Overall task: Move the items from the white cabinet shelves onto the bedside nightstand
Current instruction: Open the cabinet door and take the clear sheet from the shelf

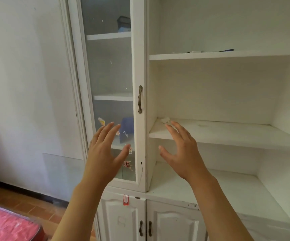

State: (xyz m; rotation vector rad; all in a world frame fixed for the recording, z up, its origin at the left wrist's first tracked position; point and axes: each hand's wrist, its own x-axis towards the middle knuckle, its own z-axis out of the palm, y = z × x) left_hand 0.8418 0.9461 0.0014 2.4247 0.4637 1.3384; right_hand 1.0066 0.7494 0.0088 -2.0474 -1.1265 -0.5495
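White wall [27, 75], tiled floor [41, 211], red mattress [6, 225]

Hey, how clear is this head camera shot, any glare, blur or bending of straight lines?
Head view: soft daylight, no hard shadows; the glass door looks hazy with small bright specks, dimming the blue item behind it; both hands, left hand and right hand, are slightly soft; the cabinet edges lean and bow from the wide lens.

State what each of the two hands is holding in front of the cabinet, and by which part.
Nothing is held. The left hand and the right hand are both raised with fingers spread, empty, in front of the white cabinet.
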